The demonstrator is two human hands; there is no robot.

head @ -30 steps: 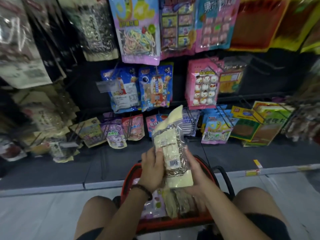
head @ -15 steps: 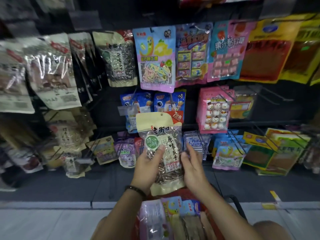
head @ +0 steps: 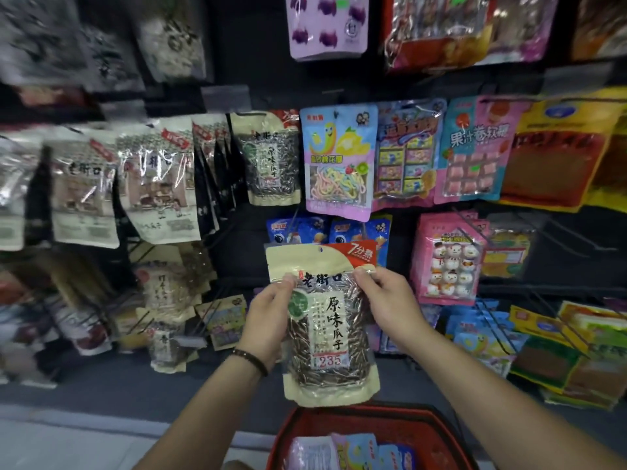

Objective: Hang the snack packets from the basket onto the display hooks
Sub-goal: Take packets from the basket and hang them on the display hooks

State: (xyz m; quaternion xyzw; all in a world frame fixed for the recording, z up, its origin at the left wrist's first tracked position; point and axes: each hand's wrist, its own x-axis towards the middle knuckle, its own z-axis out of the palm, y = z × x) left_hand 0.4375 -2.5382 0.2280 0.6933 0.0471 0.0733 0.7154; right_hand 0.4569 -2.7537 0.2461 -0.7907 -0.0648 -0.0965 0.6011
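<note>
Packet (head: 334, 320) of sunflower seeds stands upright in the head view, long axis vertical. Its beige header and hang hole (head: 319, 249) point up, and its printed face is turned toward the camera. It is held in the air above the red basket (head: 400, 415), in front of the blue packets (head: 339, 228) on the lower hooks. A matching packet (head: 271, 157) hangs higher up, slightly to the left.

Both forearms reach forward and up from the bottom edge. The left hand (head: 268, 317), with a bead bracelet (head: 251, 359) at its wrist, pinches the packet's left edge, thumb on the front. The right hand (head: 390, 300) pinches the right edge just under the red corner, fingers curled. More packets (head: 349, 449) lie in the basket.
</note>
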